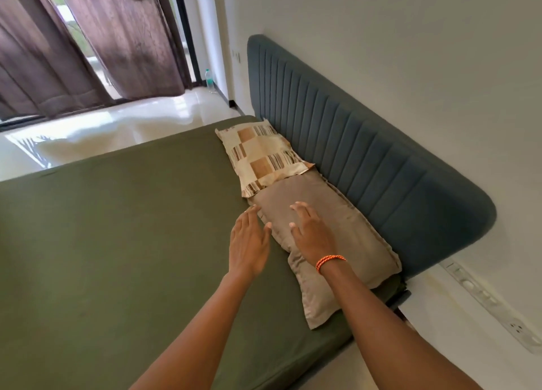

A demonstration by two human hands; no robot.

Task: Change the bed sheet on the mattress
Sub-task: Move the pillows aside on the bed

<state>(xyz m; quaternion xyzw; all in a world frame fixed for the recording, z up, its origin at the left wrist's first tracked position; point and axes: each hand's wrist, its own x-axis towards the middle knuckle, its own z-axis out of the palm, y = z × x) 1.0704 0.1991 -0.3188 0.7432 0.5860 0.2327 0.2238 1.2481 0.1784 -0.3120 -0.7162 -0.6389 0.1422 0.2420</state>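
An olive green bed sheet [117,228] covers the mattress smoothly. Two pillows lie along the headboard: a plain tan pillow [352,243] nearer me and a checked beige-and-brown pillow [261,157] beyond it. My right hand [311,231], with an orange bracelet at the wrist, is over the tan pillow with fingers straight and spread. My left hand [249,243] is beside the pillow's left edge over the sheet, fingers straight, thumb near the pillow. Neither hand grips anything.
A padded blue-grey headboard [366,155] runs along the white wall at right. Brown curtains [102,43] hang at the back over a glossy pale floor [117,131]. A water bottle [208,80] stands by the far wall. A switch panel [492,304] sits on the wall at right.
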